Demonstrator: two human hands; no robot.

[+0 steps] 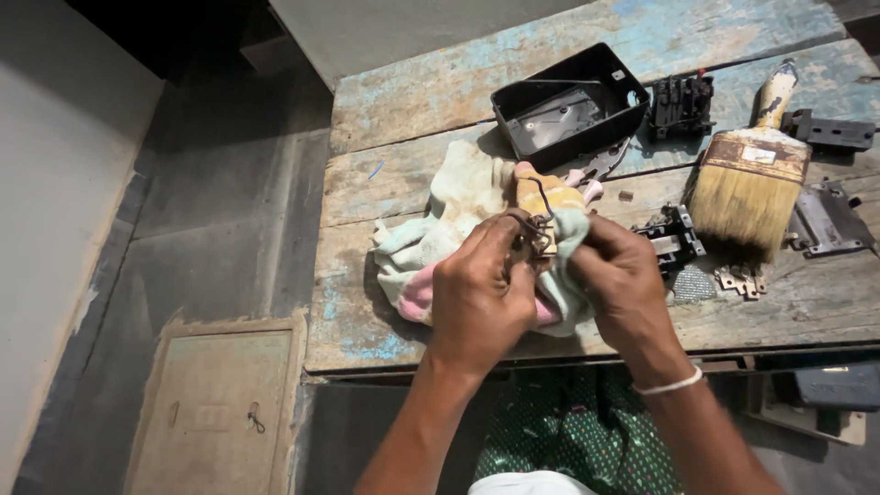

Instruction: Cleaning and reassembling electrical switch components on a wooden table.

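Note:
My left hand [481, 293] pinches a small rusty metal part with bent wire [534, 231] above the near edge of a worn blue-painted wooden table [403, 101]. My right hand [623, 275] grips a pale green, pink and yellow cloth [440, 229] and presses a fold of it against that part. The rest of the cloth lies bunched on the table to the left of my hands. A white band circles my right wrist.
A black plastic tray [568, 101] sits behind the cloth. A wide paintbrush [752, 174] lies at the right. Several dark switch parts [680, 103] and metal plates [830, 220] lie scattered around it. Concrete floor with a hatch [215, 412] is at the left.

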